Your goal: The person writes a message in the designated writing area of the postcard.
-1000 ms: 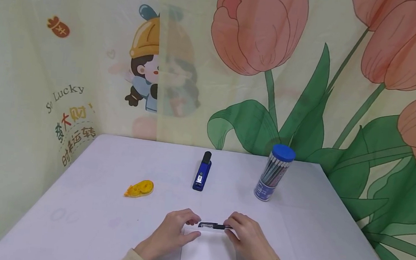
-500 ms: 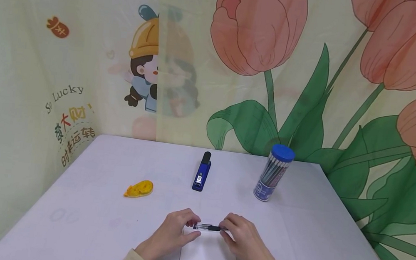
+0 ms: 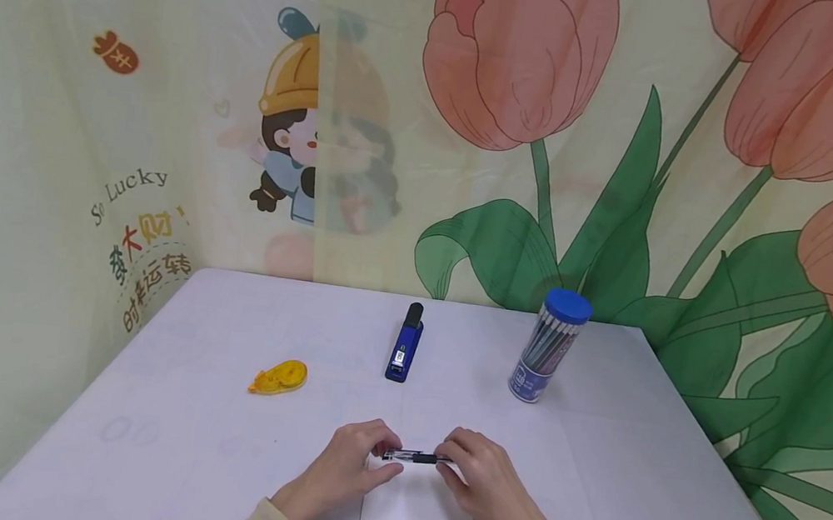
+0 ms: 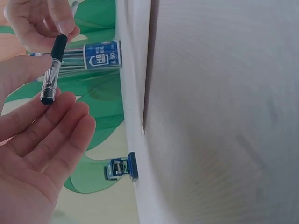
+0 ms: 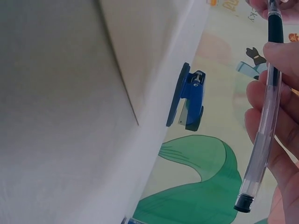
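My right hand [image 3: 489, 478] pinches a gel pen [image 3: 422, 458] with a black grip and clear barrel, thumb on one side and curled fingers on the other. The pen lies level across the view, its clear capped end pointing left. That end reaches into the gap between the thumb and fingers of my left hand [image 3: 346, 461]. In the left wrist view, the left fingers [image 4: 70, 121] are relaxed and spread below the cap, with the thumb right beside it. Below both hands lies a white rectangular sheet [image 3: 418, 515] with a small print near its front edge.
A yellow correction tape [image 3: 280, 377] lies on the white table [image 3: 169, 404] at the left. Behind the hands is a blue stapler [image 3: 404, 349]. At the back right stands a blue-lidded tub of pencils [image 3: 545, 352]. A tulip-printed curtain [image 3: 365, 163] hangs behind.
My right hand has moved the pen left and slightly toward me, bringing its capped end between the left thumb and fingers. The left hand has hardly moved.
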Tool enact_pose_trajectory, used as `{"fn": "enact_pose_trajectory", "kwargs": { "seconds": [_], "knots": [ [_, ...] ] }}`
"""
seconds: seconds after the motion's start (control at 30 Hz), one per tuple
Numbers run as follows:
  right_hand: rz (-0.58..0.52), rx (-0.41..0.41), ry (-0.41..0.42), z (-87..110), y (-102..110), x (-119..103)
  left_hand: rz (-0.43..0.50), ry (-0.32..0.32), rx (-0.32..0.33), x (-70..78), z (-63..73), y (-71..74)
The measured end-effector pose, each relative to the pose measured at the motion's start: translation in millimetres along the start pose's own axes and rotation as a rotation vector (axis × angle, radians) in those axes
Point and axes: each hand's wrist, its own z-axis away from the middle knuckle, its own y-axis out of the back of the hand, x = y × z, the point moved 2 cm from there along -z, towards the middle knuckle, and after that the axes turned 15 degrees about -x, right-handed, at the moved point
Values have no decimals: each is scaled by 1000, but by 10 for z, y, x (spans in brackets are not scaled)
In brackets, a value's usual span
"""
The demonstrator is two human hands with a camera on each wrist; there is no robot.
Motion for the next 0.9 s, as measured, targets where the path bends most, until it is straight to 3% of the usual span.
{"fn": "enact_pose_trajectory", "kwargs": {
  "seconds": [0.4,0.63,0.9],
  "knots": [
    [11,41,37,-4,-10,-19,28,35,-29,1,-11,8],
    [-3,23,7,-13,-12,-40,47,47,-40,-9,-11,0],
    [-19,30,14,-16,-24,-47,84,-1,-15,-3,-11,-12]
  ]
}}
